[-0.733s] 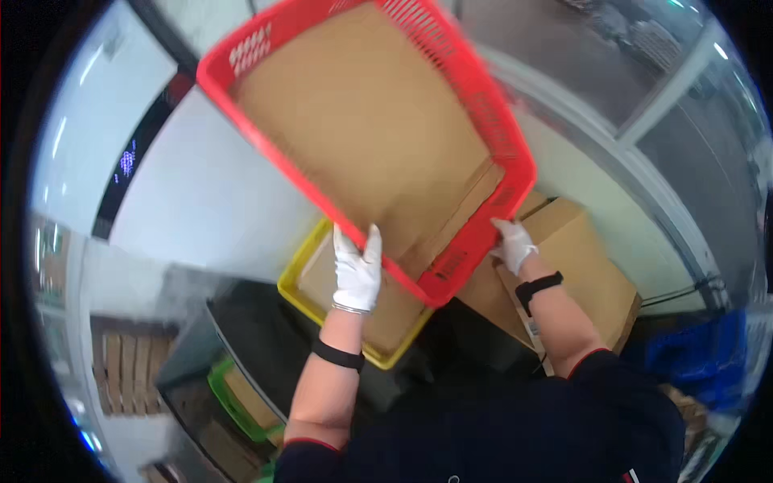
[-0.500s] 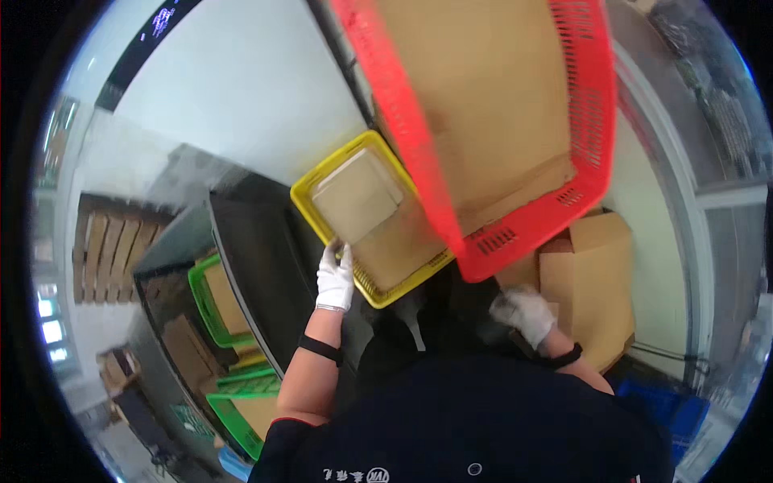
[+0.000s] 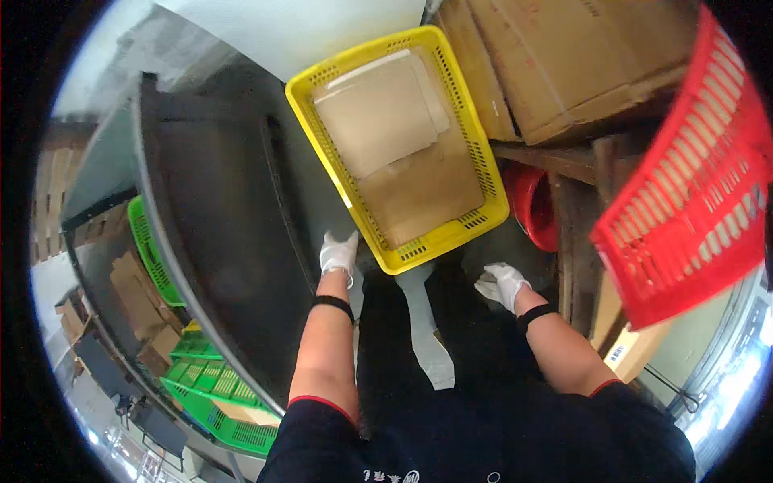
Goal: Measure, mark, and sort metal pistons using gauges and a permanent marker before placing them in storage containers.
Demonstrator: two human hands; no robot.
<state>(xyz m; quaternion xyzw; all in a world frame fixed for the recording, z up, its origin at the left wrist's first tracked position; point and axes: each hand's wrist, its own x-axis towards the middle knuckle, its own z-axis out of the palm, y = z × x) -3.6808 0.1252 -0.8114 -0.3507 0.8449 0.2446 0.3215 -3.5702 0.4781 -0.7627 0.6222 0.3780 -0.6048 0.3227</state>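
A yellow plastic basket [image 3: 441, 241] with slotted walls lies in front of me, turned at a slant. Flat light-brown cardboard sheets [image 3: 374, 121] are stacked in its far part, on top of a darker brown sheet [image 3: 427, 193]. My left hand [image 3: 339, 252], in a white glove, is beside the basket's near left corner, thumb and fingers apart and holding nothing. Also white-gloved, my right hand [image 3: 501, 286] hovers right of the near corner, its fingers loosely stretched and empty.
A red slotted basket [image 3: 684, 185] stands tilted at the right, near a wooden frame [image 3: 573, 249]. Large cardboard boxes [image 3: 596, 64] are at the far right, with a red round container [image 3: 538, 208] below. Leftward are a dark shelf [image 3: 217, 177] and green crates [image 3: 217, 394].
The red basket, which overlapped the yellow one in view, now appears far to the right. My left hand has come off the yellow basket's rim. The view has shifted.
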